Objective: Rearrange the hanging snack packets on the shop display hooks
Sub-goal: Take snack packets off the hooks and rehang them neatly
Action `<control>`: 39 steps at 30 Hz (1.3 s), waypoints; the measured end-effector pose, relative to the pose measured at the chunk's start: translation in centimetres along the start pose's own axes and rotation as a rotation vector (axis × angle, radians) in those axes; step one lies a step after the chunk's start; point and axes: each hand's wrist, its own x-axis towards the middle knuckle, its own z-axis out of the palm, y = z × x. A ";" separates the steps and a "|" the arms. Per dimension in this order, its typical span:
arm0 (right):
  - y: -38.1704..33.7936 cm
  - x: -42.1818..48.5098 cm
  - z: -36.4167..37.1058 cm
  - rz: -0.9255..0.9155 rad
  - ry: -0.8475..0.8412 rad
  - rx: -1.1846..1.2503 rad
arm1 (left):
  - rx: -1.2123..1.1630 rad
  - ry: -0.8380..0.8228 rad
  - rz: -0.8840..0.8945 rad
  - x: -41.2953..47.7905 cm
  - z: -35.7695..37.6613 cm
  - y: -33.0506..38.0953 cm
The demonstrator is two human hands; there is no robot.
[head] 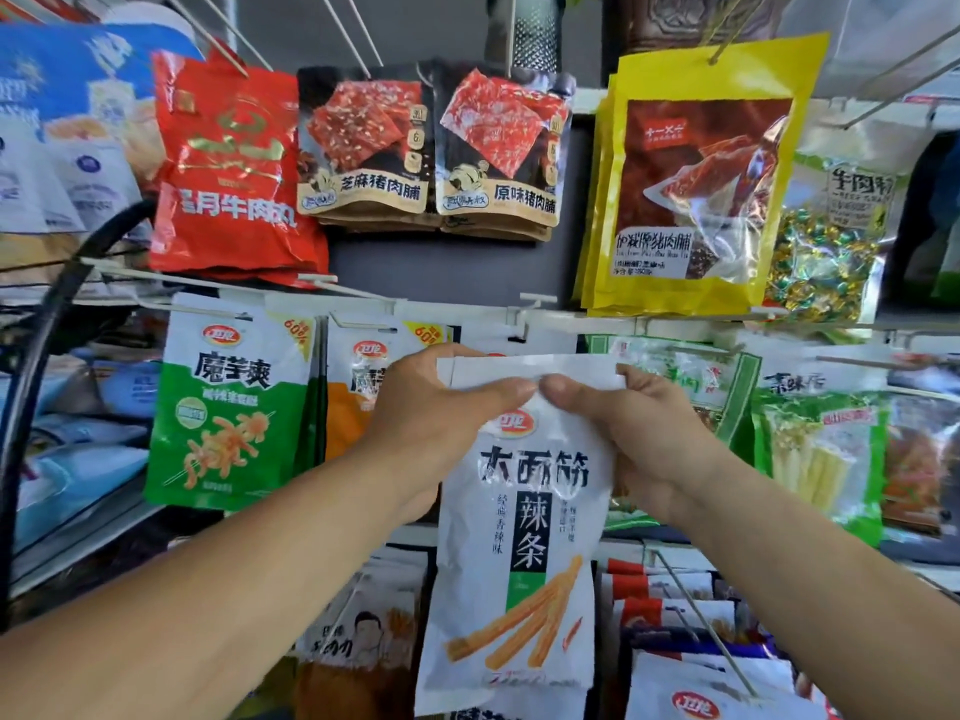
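A tall white snack packet (519,543) printed with golden sticks hangs in front of the display, pinched at its top edge by both hands. My left hand (436,407) grips the top left corner, thumb in front. On the top right part, my right hand (623,423) holds the same packet. Its top strip sits just below a white display hook (524,309) in the middle row. Left of it hang a green and white packet (234,407) and an orange one (358,387), partly hidden by my left hand.
The top row holds a red packet (234,163), two dark jerky packets (431,148) and a yellow packet (696,184). Green packets (821,449) hang at right. More packets on long wire hooks (701,621) fill the bottom row. A black curved bar (47,330) stands at left.
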 end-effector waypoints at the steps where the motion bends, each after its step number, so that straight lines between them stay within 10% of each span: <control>1: -0.1 0.0 -0.1 -0.001 0.012 0.016 | -0.018 -0.037 -0.027 0.1 -0.1 0.0; 21: -2.3 -0.3 -2.0 -0.299 0.381 -0.386 | -0.088 0.037 -0.141 3.5 0.6 3.5; 35: -3.3 0.9 1.0 -0.370 0.210 -0.464 | 0.211 0.144 -0.102 6.9 1.0 1.3; 39: -2.9 2.0 2.2 -0.367 0.214 -0.388 | 0.277 0.333 0.166 7.1 -0.8 1.7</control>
